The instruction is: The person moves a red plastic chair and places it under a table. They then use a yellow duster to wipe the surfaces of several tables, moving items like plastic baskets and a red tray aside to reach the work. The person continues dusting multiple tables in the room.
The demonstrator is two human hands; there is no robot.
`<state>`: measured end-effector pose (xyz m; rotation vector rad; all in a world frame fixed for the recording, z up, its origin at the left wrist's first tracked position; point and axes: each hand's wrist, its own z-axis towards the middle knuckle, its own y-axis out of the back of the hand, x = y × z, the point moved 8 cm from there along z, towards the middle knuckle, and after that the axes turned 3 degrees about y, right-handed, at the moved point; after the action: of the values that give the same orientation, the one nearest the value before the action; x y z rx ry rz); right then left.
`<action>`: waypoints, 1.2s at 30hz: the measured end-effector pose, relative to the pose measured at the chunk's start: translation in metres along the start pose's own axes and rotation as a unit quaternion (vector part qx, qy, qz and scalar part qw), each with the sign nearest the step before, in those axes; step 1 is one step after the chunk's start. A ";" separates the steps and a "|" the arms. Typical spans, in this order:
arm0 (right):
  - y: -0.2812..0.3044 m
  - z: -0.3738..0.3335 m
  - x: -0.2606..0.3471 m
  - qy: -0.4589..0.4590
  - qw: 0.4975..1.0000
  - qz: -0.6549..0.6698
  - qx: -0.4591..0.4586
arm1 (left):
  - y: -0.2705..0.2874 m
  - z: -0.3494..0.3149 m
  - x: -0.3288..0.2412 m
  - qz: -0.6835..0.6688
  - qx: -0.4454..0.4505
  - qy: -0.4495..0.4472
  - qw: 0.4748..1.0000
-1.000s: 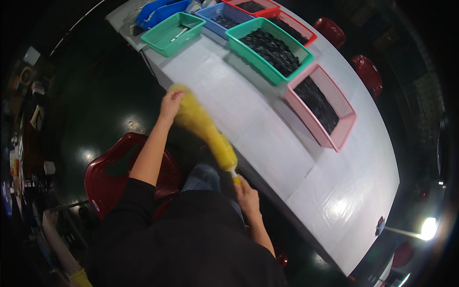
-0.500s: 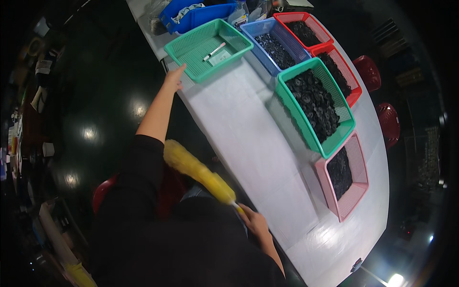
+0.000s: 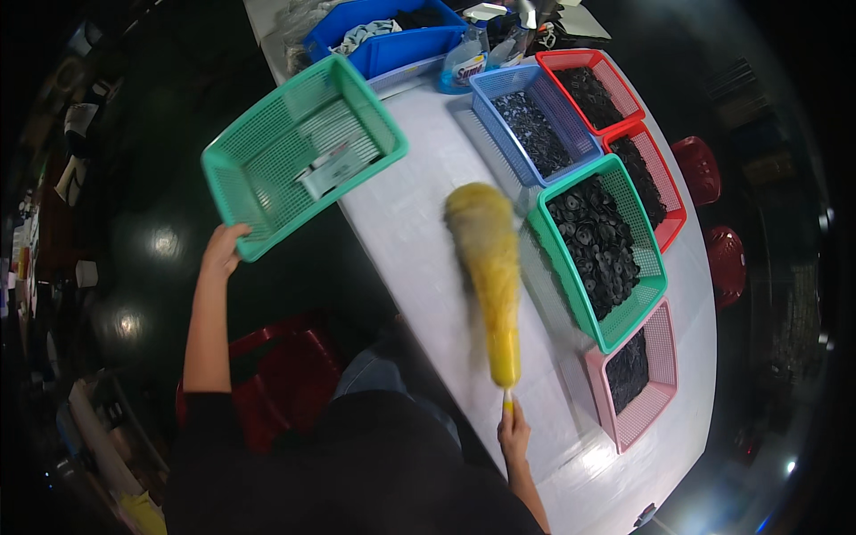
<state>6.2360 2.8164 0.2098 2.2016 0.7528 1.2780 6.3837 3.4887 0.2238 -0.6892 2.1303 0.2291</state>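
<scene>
My left hand [image 3: 225, 249] grips the near left corner of a green plastic basket [image 3: 259, 116], which is tilted and hangs partly past the table's left edge. Inside it lie a pen and a pale printed slip [image 3: 343, 168], both blurred. My right hand [image 3: 514, 434] is closed around the handle of a yellow fluffy duster [image 3: 501, 294], whose head extends over the white table [image 3: 428, 259]. To the right of the duster stands another green basket [image 3: 555, 267], filled with black ring-shaped parts [image 3: 596, 241].
A blue-violet basket [image 3: 504, 125], two red baskets [image 3: 571, 55] [image 3: 669, 192] and a pink basket [image 3: 655, 410] hold dark parts. At the back are a blue bin [image 3: 392, 49] with cloths and spray bottles [image 3: 464, 58]. Red chairs [image 3: 276, 383] stand beside the table.
My left hand has pulled the green basket left and nearer, off its place on the table. My right hand has swung the duster up and right, over the tabletop.
</scene>
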 end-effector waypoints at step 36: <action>-0.007 -0.056 -0.090 -0.031 0.992 0.005 -0.126 | -0.208 0.031 0.059 0.040 0.058 0.037 0.997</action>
<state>6.1477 2.7684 0.1744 2.0325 0.5260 1.2297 6.4911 3.3048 0.1752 -0.5527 2.2250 0.1235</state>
